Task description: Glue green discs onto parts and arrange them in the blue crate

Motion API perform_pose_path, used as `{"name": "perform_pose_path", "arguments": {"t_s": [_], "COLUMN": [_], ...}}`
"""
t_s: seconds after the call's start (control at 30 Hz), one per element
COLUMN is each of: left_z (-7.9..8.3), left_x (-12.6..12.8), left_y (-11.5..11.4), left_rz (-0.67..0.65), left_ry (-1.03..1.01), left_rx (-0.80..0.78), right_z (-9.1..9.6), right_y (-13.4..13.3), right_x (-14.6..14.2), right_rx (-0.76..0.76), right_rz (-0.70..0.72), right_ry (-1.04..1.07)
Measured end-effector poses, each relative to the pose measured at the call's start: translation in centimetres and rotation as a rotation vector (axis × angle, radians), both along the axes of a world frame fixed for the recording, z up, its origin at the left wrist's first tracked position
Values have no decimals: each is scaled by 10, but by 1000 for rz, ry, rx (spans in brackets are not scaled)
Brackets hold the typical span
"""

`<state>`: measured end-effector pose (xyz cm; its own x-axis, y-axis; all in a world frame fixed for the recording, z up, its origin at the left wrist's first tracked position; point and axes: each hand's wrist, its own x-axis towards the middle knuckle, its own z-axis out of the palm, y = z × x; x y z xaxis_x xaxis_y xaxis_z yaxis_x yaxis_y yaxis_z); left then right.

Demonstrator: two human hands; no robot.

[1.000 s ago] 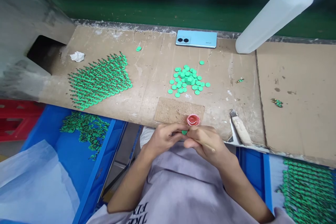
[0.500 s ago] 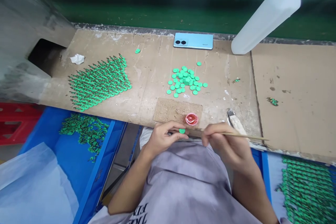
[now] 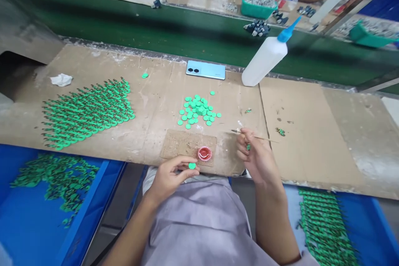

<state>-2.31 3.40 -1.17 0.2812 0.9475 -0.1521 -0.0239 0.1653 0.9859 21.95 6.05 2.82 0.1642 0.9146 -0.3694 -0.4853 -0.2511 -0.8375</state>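
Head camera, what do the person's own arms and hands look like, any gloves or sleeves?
The left hand and right hand are bare: no gloves, rings or watch visible. The forearms are uncovered, with no sleeve reaching them. The person wears a pale grey-lilac shirt, loose and creased.

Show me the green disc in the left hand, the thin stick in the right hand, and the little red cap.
green disc (image 3: 192,166): head view, middle of its flat face.
thin stick (image 3: 264,138): head view, bare shaft toward its right end.
red cap (image 3: 205,158): head view, its near rim.
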Motion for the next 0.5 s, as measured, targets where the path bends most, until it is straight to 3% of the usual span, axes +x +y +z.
{"name": "perform_pose_path", "arguments": {"t_s": [0.5], "left_z": [-2], "left_x": [1], "left_y": [-3], "left_rz": [44], "left_ry": [20], "left_rx": [29], "right_z": [-15], "right_y": [-16], "right_x": [-4], "right_rx": [144], "right_rz": [114], "right_ry": [-171]}}
